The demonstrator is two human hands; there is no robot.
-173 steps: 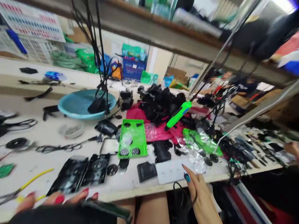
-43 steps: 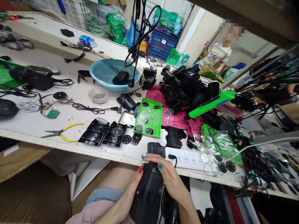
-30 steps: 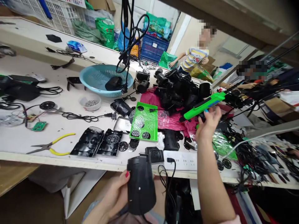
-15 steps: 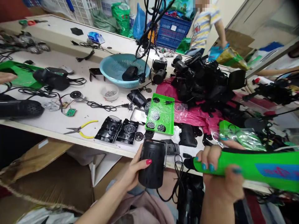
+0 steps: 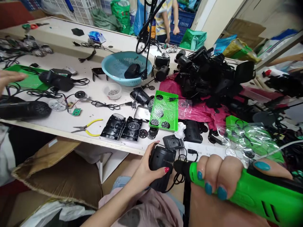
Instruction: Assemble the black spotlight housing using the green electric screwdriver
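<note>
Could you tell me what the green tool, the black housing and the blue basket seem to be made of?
Green tool in the right hand: apparently moulded plastic, bright and smooth, with a slight sheen.
Black housing in the left hand: likely matte plastic, evenly dark, little glare.
Blue basket: plastic, with a perforated wall.

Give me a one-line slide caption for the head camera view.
Left hand grips a black housing while right hand aims a green power screwdriver at it.
</note>
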